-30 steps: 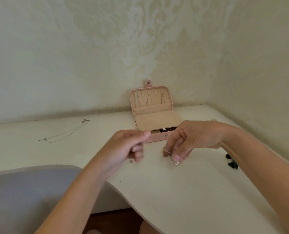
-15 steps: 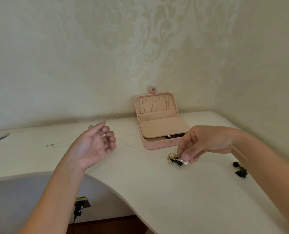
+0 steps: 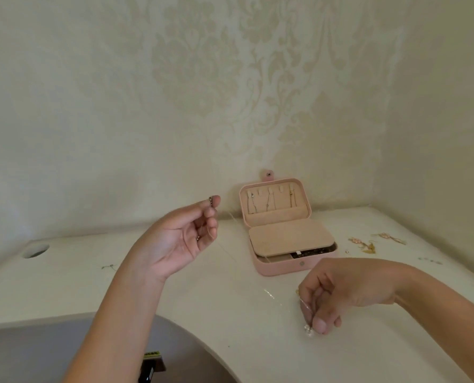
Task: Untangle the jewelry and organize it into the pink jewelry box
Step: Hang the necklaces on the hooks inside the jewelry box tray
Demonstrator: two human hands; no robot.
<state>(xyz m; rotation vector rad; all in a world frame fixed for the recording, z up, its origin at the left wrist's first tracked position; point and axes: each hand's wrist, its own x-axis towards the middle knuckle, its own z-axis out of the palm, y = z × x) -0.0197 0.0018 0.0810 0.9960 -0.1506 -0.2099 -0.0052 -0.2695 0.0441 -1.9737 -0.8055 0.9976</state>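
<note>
The pink jewelry box (image 3: 271, 269) stands open at the back of the white desk, with several chains hung in its lid and a beige flap over its base. My left hand (image 3: 184, 236) is raised left of the box and pinches the clasp end of a thin chain (image 3: 231, 251) between thumb and fingertip. The chain runs down to the right across the desk. My right hand (image 3: 338, 294) is low in front of the box and pinches the chain's other end, where a small clear pendant (image 3: 308, 330) hangs.
Gold and pink jewelry pieces (image 3: 365, 244) lie on the desk (image 3: 64, 286) right of the box. A small thin piece (image 3: 108, 267) lies at the left, near a round cable hole (image 3: 35, 250). The desk's curved front edge is close below my arms. Wallpapered walls meet behind the box.
My left hand has risen and moved right, now pinching the chain's clasp. My right hand has moved down and nearer me with the pendant end, drawing the chain out.
</note>
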